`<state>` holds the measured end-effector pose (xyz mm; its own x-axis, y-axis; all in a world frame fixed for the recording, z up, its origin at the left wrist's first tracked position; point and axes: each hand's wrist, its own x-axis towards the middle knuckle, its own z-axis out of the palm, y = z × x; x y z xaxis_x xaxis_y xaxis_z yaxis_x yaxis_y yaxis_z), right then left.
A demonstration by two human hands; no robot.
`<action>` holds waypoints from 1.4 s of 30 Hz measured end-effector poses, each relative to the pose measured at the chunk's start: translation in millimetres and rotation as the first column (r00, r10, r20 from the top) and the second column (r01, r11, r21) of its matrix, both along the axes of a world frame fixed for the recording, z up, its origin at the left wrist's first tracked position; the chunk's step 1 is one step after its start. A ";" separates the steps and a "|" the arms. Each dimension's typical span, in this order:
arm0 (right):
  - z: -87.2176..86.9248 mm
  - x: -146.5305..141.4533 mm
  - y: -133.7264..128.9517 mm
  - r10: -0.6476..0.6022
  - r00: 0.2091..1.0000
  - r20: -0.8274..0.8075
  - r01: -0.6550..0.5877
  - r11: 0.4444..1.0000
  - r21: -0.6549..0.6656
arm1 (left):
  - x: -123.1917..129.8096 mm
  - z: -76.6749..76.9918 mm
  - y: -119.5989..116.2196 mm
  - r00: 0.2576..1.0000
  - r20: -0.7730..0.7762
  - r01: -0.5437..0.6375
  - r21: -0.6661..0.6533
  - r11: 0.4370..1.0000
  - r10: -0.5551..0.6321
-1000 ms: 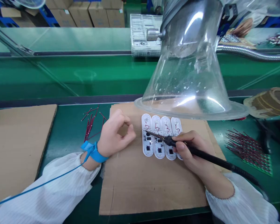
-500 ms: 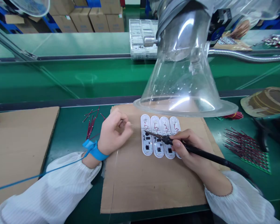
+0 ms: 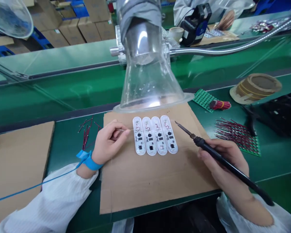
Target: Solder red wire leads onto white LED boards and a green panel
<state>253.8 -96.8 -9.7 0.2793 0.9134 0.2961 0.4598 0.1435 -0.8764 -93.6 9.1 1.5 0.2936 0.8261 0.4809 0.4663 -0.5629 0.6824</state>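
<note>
My right hand (image 3: 224,158) is closed round the black handle of a soldering iron (image 3: 208,150). Its tip points up and left, in the air to the right of several white oval circuit boards (image 3: 149,136). These boards lie side by side on a cardboard sheet (image 3: 160,184), with short red wires on their upper halves. My left hand (image 3: 110,140), with a blue strap (image 3: 91,161) round the wrist, pinches a thin strand of solder wire (image 3: 122,130). The strand's end reaches the left edge of the leftmost board.
A clear fume hood (image 3: 147,81) hangs over the boards' far side. At right are green boards with red wires (image 3: 235,132), a wire bundle (image 3: 220,105) and a brown tape-wrapped container (image 3: 257,87). Loose red wires (image 3: 86,134) lie at left. A co-worker's hand (image 3: 226,21) shows across the bench.
The soldering iron has moved off the boards to the right, with my right hand. My left hand still pinches the solder wire. The camera view has shifted and turned.
</note>
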 end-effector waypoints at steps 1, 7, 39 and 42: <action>-3.5 1.4 -7.8 -0.016 1.000 0.004 0.016 1.000 0.001 | 3.3 2.4 -5.9 1.000 -0.002 0.021 -0.017 1.000 -0.021; -20.3 16.7 -32.6 0.007 1.000 -0.023 -0.006 1.000 0.019 | 36.9 15.4 -34.8 0.968 -0.069 0.235 -0.071 0.970 -0.239; -21.7 26.7 -34.4 0.225 0.956 -0.189 -0.227 0.974 0.011 | 69.0 3.2 -33.0 0.939 -0.124 0.322 -0.013 0.947 -0.321; -19.1 26.1 -33.0 0.262 0.949 -0.175 -0.271 0.962 -0.028 | 69.5 3.8 -33.1 0.938 -0.132 0.323 -0.014 0.946 -0.322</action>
